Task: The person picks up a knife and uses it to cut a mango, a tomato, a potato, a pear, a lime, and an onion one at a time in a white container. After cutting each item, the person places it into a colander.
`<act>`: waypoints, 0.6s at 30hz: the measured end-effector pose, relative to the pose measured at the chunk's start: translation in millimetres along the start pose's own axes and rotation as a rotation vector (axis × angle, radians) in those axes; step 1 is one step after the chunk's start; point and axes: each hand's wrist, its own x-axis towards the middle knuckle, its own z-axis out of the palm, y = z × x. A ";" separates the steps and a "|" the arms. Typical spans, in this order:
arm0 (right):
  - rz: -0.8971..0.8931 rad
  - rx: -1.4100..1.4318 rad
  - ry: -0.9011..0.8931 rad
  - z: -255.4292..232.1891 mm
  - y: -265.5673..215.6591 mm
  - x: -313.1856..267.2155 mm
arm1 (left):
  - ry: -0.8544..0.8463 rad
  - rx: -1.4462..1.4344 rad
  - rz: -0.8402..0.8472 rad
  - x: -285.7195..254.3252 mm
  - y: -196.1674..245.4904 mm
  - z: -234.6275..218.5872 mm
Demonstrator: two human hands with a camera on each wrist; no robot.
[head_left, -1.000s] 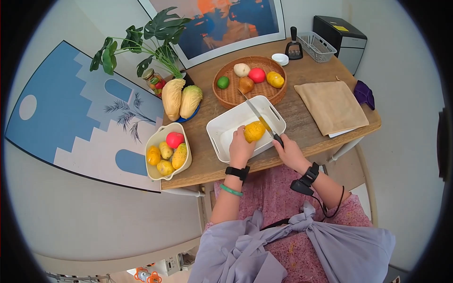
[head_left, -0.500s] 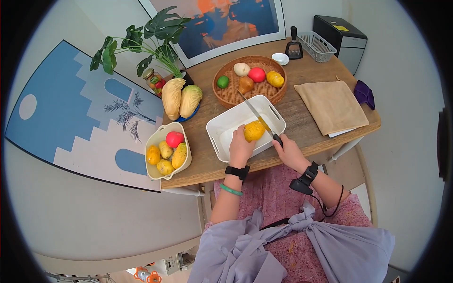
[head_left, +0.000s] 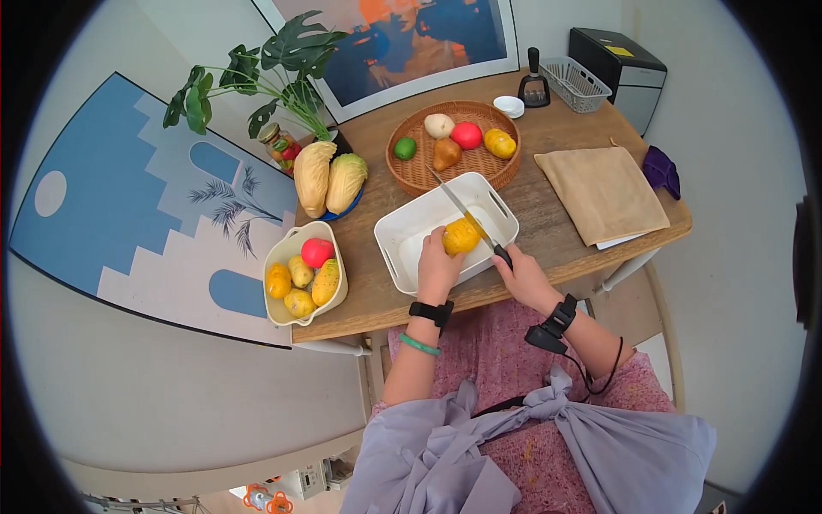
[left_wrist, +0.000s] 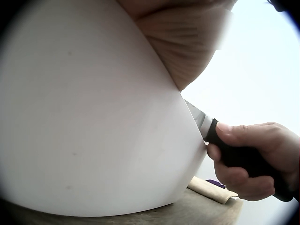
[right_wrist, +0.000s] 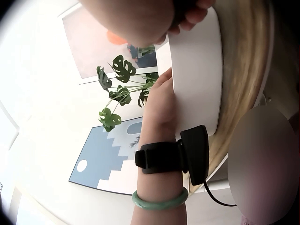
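A round, lumpy yellow fruit [head_left: 461,237] is held over the white basin [head_left: 400,230] by the left hand [head_left: 437,264], whose fingers curve round its left side. The right hand [head_left: 527,277] grips the black handle of a kitchen knife [head_left: 465,207]. Its long blade slants up and left along the fruit's right side, the tip over the basin's far rim. In the left wrist view the right hand [left_wrist: 255,157] wraps the handle, thumb along its top. The basin wall hides the fruit and most of the blade there. The right wrist view also hides the fruit behind the basin.
A wicker tray [head_left: 408,181] with several fruits and vegetables stands behind the basin. To the left are a cream basket [head_left: 338,295] of produce and two cabbages [head_left: 330,180]. A beige cloth [head_left: 599,193] lies on the right. Farther back stand a grater [head_left: 533,90] and grey basket [head_left: 578,86].
The knife has shifted slightly up and left across the fruit, and the right hand has moved a little with it. The left hand and the fruit have stayed nearly in place.
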 end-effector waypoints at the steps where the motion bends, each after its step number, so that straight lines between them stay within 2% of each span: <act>1: -0.005 0.027 0.015 0.5 -1.3 -1.2 | 0.005 -0.011 0.003 0.1 0.2 -0.8; 7: 0.002 0.023 -0.012 -2.1 -0.7 -1.5 | -0.027 -0.016 -0.063 0.8 2.6 -0.9; 18: -0.006 0.057 0.027 -2.1 -2.9 -0.4 | -0.006 0.030 -0.027 -0.3 1.3 -2.0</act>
